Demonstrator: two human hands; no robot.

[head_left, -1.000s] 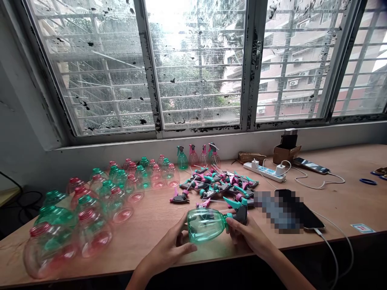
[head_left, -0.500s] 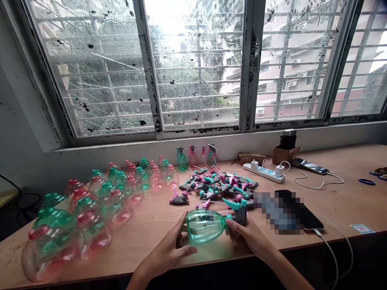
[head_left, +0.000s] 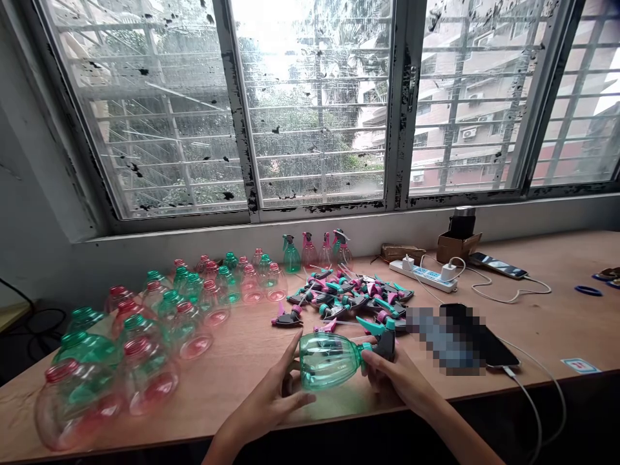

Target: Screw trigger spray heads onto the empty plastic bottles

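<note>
L hand (head_left: pixel 271 403) cups green bottle (head_left: pixel 327 360) | R hand (head_left: pixel 397 381) on trigger head (head_left: pixel 382 339) | wooden bench (head_left: pixel 557 316)

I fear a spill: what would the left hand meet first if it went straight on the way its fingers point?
The left hand touches the green bottle now; past it, probably the loose trigger heads, depth unclear.

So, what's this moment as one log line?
left hand: holds green bottle sideways | right hand: grips spray head at its neck

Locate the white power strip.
The power strip lies right of centre in the head view, by the wall, between the trigger-head pile and the cardboard box.
</note>
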